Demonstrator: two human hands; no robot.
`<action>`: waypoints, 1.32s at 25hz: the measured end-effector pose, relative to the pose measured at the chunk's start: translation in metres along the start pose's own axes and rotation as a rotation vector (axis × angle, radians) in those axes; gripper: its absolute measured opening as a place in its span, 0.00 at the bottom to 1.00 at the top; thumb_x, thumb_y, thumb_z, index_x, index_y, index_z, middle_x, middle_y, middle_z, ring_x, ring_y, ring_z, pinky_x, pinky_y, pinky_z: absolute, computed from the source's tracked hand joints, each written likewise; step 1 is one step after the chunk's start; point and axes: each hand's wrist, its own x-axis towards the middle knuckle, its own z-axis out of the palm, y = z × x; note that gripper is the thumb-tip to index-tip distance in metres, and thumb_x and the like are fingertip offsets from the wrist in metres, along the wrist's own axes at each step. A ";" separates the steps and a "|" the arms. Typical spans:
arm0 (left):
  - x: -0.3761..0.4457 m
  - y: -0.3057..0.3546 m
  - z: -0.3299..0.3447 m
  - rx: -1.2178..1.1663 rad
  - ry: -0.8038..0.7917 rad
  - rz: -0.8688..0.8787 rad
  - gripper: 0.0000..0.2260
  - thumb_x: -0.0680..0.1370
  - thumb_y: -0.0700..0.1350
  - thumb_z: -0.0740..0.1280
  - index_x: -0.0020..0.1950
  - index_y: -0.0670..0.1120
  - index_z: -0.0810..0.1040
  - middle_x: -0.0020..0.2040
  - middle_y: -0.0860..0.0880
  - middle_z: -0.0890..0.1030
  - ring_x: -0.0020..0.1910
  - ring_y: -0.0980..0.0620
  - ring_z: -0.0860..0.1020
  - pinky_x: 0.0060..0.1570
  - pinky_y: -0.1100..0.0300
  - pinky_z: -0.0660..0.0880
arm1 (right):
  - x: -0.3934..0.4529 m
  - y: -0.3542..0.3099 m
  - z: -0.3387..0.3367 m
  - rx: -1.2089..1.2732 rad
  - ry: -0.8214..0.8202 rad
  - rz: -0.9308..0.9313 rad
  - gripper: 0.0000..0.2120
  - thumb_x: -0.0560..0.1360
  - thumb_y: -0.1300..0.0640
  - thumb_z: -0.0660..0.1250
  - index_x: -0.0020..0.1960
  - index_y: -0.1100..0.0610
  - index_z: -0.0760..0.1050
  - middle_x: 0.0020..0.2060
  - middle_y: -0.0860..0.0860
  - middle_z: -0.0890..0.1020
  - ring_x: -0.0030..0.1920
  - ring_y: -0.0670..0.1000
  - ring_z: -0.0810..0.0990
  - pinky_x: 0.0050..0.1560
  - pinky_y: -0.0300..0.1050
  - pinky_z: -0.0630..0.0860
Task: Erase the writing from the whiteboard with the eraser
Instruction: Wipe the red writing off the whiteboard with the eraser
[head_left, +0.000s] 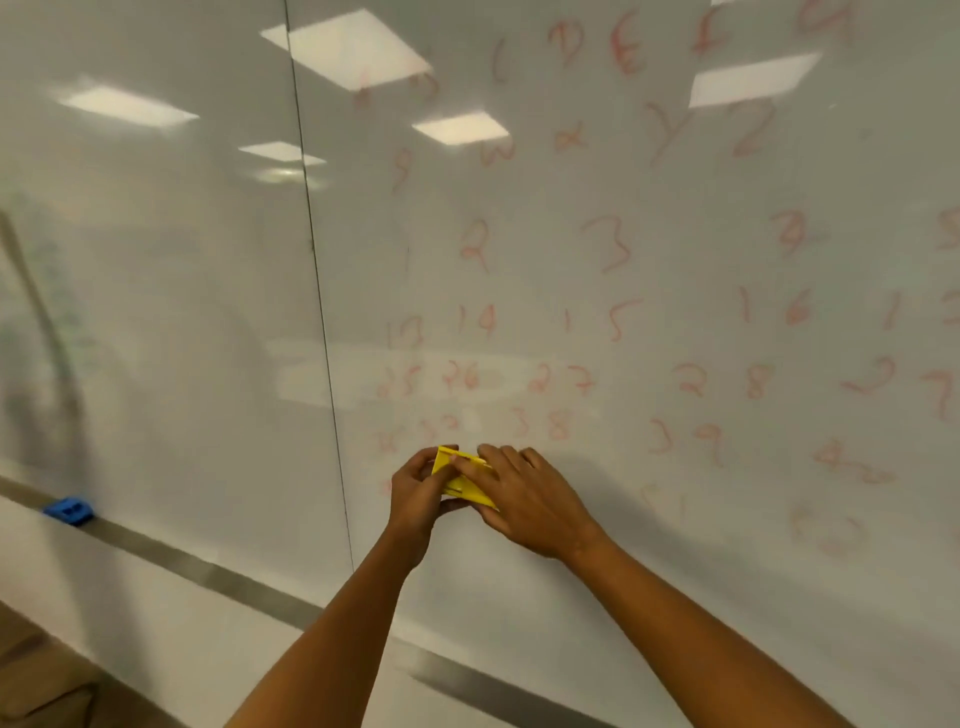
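Observation:
A large whiteboard (649, 322) fills the view, covered on its right panel with faint red letters and numbers (608, 244). A small yellow eraser (464, 479) is held in front of the board's lower middle, between both hands. My left hand (415, 493) grips its left end with curled fingers. My right hand (524, 501) lies over its right side, fingers across the top. The eraser seems just off the board surface, near the faded numbers of the lowest rows.
A vertical seam (322, 312) splits the board into two panels; the left panel shows only faint smears. A metal tray rail (218, 577) runs along the bottom edge, with a blue eraser (70, 510) resting on it at far left. Ceiling lights reflect in the board.

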 end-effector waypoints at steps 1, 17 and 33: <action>0.012 0.010 -0.003 0.011 0.005 0.050 0.06 0.82 0.38 0.67 0.57 0.43 0.83 0.45 0.45 0.86 0.43 0.48 0.85 0.38 0.56 0.83 | 0.017 0.006 0.000 -0.059 0.014 -0.006 0.28 0.76 0.46 0.64 0.74 0.52 0.63 0.59 0.55 0.77 0.48 0.53 0.78 0.45 0.46 0.76; 0.202 0.159 -0.101 0.703 0.150 1.094 0.19 0.77 0.43 0.64 0.68 0.42 0.77 0.67 0.45 0.77 0.68 0.45 0.74 0.65 0.55 0.66 | 0.213 0.046 0.013 -0.588 0.064 0.082 0.19 0.74 0.51 0.64 0.66 0.47 0.71 0.61 0.58 0.76 0.45 0.57 0.75 0.43 0.50 0.70; 0.305 0.184 -0.075 0.825 0.228 1.250 0.30 0.84 0.49 0.50 0.85 0.43 0.51 0.86 0.46 0.50 0.85 0.47 0.47 0.83 0.54 0.39 | 0.267 0.079 0.027 -0.601 0.119 0.191 0.26 0.74 0.47 0.62 0.73 0.44 0.66 0.63 0.59 0.73 0.47 0.59 0.74 0.46 0.51 0.63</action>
